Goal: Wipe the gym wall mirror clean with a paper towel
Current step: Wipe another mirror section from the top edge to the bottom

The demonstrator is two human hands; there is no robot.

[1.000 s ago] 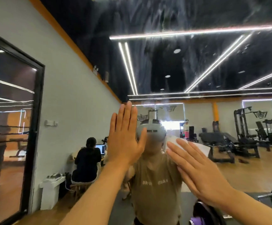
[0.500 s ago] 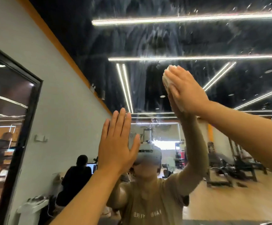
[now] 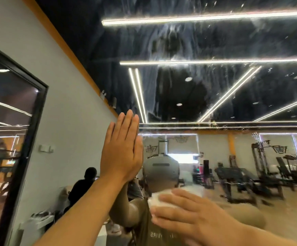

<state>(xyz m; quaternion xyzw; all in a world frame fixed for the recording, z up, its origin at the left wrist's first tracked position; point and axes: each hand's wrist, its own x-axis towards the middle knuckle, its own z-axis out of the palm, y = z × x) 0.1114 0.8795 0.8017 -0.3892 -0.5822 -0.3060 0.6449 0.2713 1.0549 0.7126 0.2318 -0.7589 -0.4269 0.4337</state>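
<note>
R hand (image 3: 193, 217) pressed flat, fingers straight, on the paper towel (image 3: 163, 199) vs the mirror (image 3: 188, 96). L hand (image 3: 122, 148) open, palm braced on glass above-left. Streaks sat well above both hands; best to keep even pressure w/ overlapping passes upward.

Streaked wall mirror (image 3: 188, 89), white paper towel (image 3: 159, 201) pressed flat against its glass

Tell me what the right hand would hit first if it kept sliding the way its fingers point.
The right hand, flat on the paper towel against the mirror, points left. Its path probably passes below the left hand and may meet that forearm; depth is unclear.
</note>
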